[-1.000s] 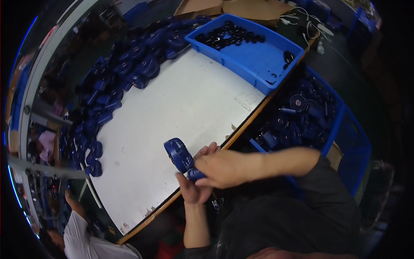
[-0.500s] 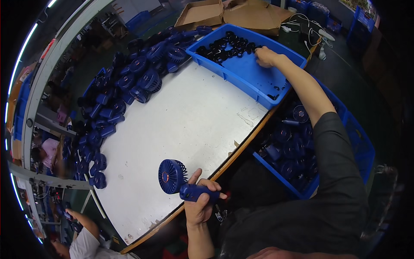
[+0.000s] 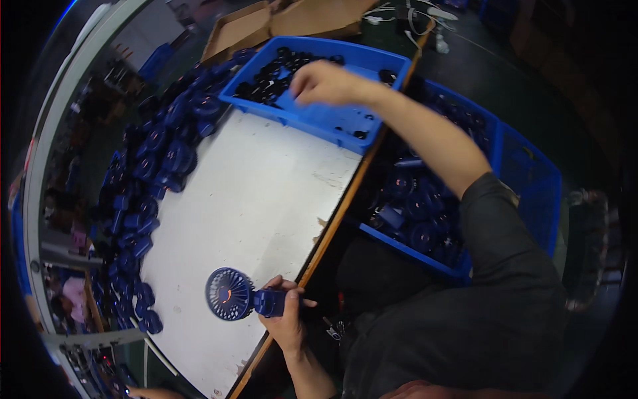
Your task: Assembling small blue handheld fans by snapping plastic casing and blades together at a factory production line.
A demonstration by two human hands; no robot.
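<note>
My left hand [image 3: 284,319] is closed around the handle of a dark blue handheld fan [image 3: 228,294], over the table's near edge. The fan's round slotted head points left, its grille facing up toward me. Over a blue plastic tray [image 3: 312,128] of small black ring-shaped parts [image 3: 266,85], my right hand [image 3: 325,83] is held with its fingers curled together. It is slightly blurred, and whatever may be between its fingertips is hidden.
Many blue fans [image 3: 156,143] are heaped along the left side of the white table [image 3: 259,193]. Below the table edge on the right, a blue crate [image 3: 415,249] holds more fans. Open cardboard boxes [image 3: 239,30] and white cables [image 3: 412,20] lie beyond the tray.
My right hand has moved left across the tray, from its bare right part toward the black parts. The fan in my left hand has turned its grille more upward. The whole view has shifted.
</note>
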